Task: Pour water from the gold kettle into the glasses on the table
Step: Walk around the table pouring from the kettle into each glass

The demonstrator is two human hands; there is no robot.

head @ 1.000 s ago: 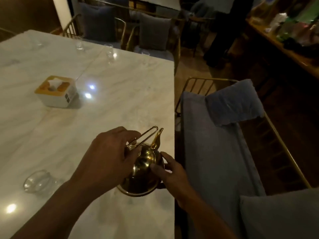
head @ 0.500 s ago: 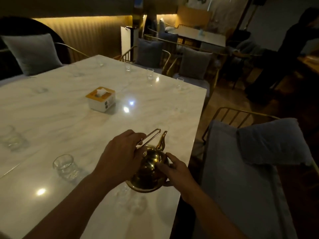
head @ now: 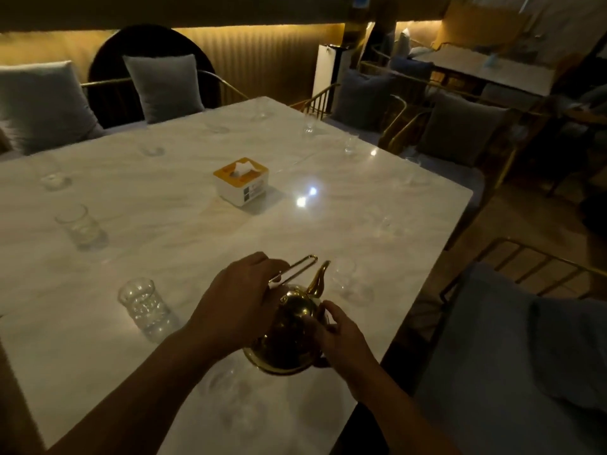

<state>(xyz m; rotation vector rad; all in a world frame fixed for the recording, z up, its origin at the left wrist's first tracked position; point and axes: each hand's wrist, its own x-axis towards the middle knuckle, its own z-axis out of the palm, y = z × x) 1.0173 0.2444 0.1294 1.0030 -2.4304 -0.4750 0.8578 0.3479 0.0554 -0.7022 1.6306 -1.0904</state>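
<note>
Across most of the frame lies the marble table (head: 184, 244), with the tissue box (head: 241, 180) near its middle and glasses spaced round its edges.

Low and right of centre, close to the table's right edge, is the kettle (head: 292, 333). It leans away from the camera so that its base rim shows, and it seems to be held just off the tabletop, though the dim light leaves that unsure.

The left hand (head: 239, 303) comes in from the lower left, its fingers wrapped round the wire handle (head: 297, 269) and carrying the weight. The right hand (head: 341, 336) comes in from the lower right with its fingers bent against the right side of the kettle's body, steadying it rather than lifting it.

The spout (head: 320, 279) points up and toward the upper right. Just beyond it stands the right glass (head: 348, 280), near the tip but not under it. The near glass (head: 143, 305) stands left of the left wrist, behind the spout's line, and already looks partly full. A fainter glass shows below the kettle, too dim to read.

The right glass is probably next to be filled, and that turns on moving the spout tip a little forward and to the right until it is over the rim, then tipping further. The left hand would do the tilting while the right guides.
</note>
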